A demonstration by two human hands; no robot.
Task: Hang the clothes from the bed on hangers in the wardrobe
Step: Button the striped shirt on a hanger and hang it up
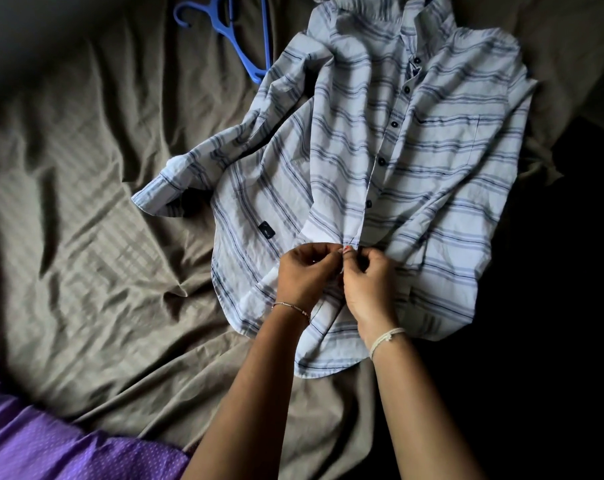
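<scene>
Striped shirt [380, 161] lying face up across the bed sheet [85, 202], collar toward the far edge. Your left hand [305, 275] and right hand [369, 282] meet at its lower button placket, each pinching one front edge. Blue hanger [234, 32] rests on the sheet just beside the shirt's shoulder.

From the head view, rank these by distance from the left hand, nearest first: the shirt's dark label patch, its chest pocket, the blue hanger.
Measured from the left hand:
1. Dark label patch, just up-left on the shirt's hem area.
2. Chest pocket, up and right.
3. Blue hanger, at the top, on the bed.
</scene>
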